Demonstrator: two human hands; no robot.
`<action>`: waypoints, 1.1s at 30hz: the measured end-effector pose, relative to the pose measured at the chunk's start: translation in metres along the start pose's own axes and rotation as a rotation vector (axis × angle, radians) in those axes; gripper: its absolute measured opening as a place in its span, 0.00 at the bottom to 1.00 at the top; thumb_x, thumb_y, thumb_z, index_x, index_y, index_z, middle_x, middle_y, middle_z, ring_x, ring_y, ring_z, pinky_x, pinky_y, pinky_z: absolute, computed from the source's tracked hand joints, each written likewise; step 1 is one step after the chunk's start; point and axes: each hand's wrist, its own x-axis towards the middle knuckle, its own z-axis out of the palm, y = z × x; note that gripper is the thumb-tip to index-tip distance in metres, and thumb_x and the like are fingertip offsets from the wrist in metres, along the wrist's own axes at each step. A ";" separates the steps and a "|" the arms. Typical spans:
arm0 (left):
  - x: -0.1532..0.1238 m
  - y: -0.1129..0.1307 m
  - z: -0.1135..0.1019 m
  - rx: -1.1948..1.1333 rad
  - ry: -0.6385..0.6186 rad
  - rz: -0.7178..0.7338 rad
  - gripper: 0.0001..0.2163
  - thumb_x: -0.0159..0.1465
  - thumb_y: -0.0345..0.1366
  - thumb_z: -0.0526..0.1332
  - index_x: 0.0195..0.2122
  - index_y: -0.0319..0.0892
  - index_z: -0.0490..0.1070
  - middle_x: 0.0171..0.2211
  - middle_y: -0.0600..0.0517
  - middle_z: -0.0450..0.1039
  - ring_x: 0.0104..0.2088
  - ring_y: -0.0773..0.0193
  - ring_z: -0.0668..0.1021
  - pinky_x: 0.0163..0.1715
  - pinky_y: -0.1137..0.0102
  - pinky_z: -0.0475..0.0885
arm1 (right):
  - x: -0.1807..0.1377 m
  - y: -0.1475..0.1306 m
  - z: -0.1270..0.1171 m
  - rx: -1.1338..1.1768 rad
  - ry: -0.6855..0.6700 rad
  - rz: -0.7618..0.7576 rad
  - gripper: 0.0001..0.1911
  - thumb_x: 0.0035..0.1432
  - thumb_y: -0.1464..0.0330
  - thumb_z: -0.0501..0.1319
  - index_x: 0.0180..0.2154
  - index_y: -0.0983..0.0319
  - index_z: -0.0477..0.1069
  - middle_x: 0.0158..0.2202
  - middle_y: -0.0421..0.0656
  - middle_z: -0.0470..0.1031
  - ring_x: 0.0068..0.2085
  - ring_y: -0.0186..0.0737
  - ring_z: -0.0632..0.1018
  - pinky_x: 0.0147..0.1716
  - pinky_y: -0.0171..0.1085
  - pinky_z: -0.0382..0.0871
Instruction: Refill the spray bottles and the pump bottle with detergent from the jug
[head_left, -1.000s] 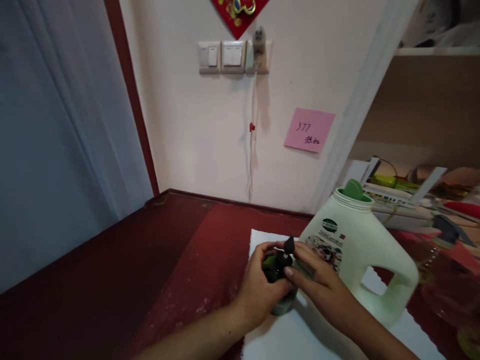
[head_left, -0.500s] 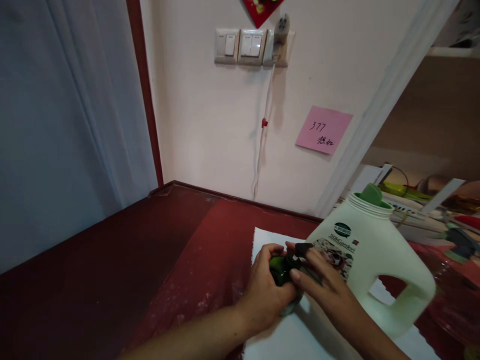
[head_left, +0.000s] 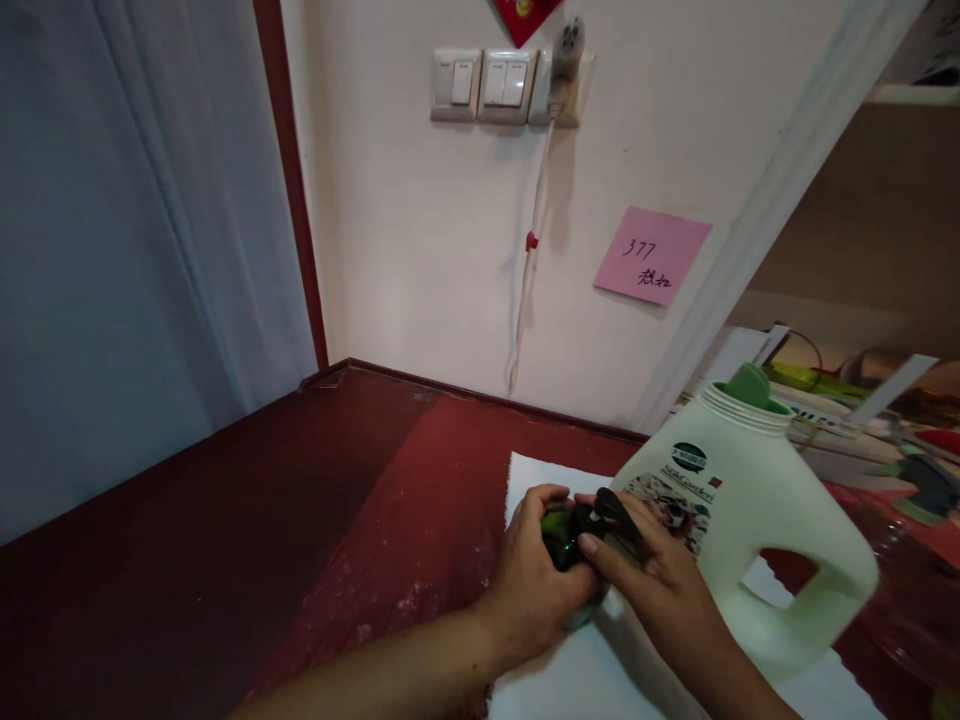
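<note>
My left hand (head_left: 534,583) wraps around a small dark green bottle (head_left: 559,535) standing on a white cloth (head_left: 570,680). My right hand (head_left: 651,580) pinches the bottle's black pump top (head_left: 611,510) with thumb and fingers. A large white jug (head_left: 742,520) with a green spout and no cap stands just right of both hands, its handle toward me.
The dark red table (head_left: 300,520) stretches left toward a grey curtain (head_left: 135,250). On the wall hang switches (head_left: 480,85), a white cable (head_left: 525,290) and a pink note (head_left: 651,256). Cluttered items and a spray bottle (head_left: 919,480) lie at the right.
My right hand has turned the black pump top on the bottle, its nozzle swinging from upright to sideways. The view shifted slightly left and down.
</note>
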 end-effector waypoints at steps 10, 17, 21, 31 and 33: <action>0.001 -0.003 0.001 -0.009 -0.001 -0.020 0.27 0.51 0.27 0.67 0.53 0.39 0.65 0.51 0.41 0.72 0.52 0.52 0.75 0.55 0.57 0.68 | -0.005 0.004 0.003 -0.003 0.048 0.013 0.23 0.57 0.54 0.65 0.52 0.55 0.72 0.55 0.46 0.74 0.58 0.53 0.73 0.59 0.52 0.65; 0.000 0.001 0.002 -0.011 0.003 -0.028 0.27 0.51 0.26 0.67 0.53 0.39 0.65 0.51 0.41 0.73 0.51 0.51 0.76 0.54 0.57 0.69 | 0.000 0.013 0.008 -0.035 0.125 0.055 0.21 0.52 0.52 0.69 0.43 0.57 0.72 0.43 0.46 0.79 0.47 0.54 0.78 0.50 0.54 0.70; -0.001 0.003 0.002 -0.013 0.005 -0.040 0.26 0.51 0.26 0.67 0.52 0.39 0.66 0.50 0.42 0.74 0.51 0.52 0.76 0.54 0.58 0.68 | -0.003 0.007 0.006 -0.008 0.107 0.007 0.23 0.55 0.53 0.67 0.50 0.54 0.73 0.52 0.45 0.76 0.55 0.53 0.75 0.56 0.52 0.67; 0.000 -0.001 -0.001 -0.004 -0.007 -0.035 0.27 0.51 0.26 0.67 0.53 0.40 0.65 0.51 0.42 0.73 0.51 0.53 0.76 0.54 0.59 0.69 | -0.002 0.009 0.012 0.041 0.087 -0.010 0.15 0.56 0.57 0.67 0.42 0.57 0.73 0.42 0.44 0.77 0.46 0.51 0.78 0.49 0.51 0.69; 0.000 0.002 -0.001 -0.009 -0.009 -0.035 0.26 0.51 0.27 0.67 0.52 0.40 0.65 0.51 0.42 0.74 0.51 0.53 0.76 0.53 0.59 0.69 | -0.002 0.004 0.014 0.048 0.081 -0.025 0.15 0.57 0.57 0.66 0.43 0.57 0.73 0.43 0.45 0.77 0.47 0.51 0.77 0.49 0.50 0.69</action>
